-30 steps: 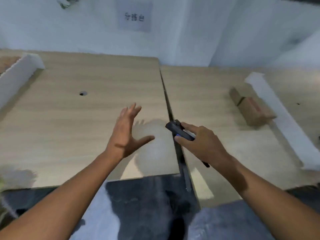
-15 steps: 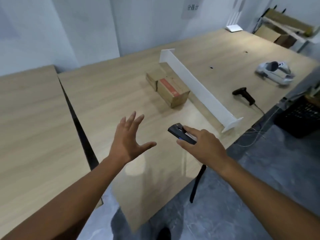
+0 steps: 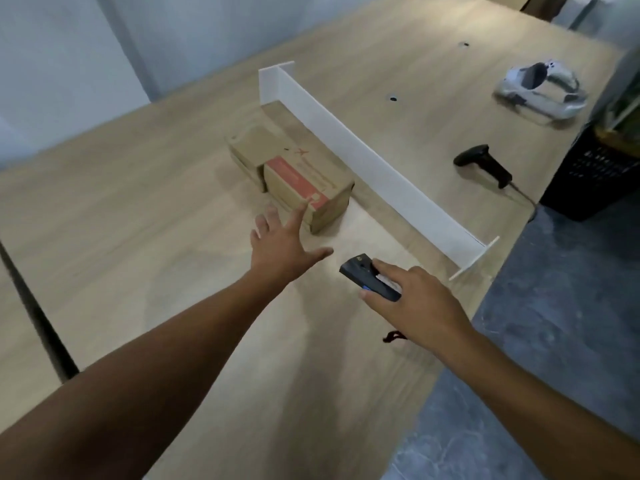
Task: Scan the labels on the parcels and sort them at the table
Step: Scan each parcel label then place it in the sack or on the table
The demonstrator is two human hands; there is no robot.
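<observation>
Just ahead of left hand (image 3: 281, 247), parcel (image 3: 308, 180)

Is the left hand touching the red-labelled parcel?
Cannot tell. Head view: the left hand overlaps the red-labelled parcel at a fingertip; neither contact nor gap shows.

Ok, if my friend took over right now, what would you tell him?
Left hand: open, fingers spread at the near box; touch unclear.
Right hand: grips the scanner.
It and the far box sit together on the table beside the divider.
Done: no box lies beyond it.
To do: pick up, scan, sort both.
</observation>
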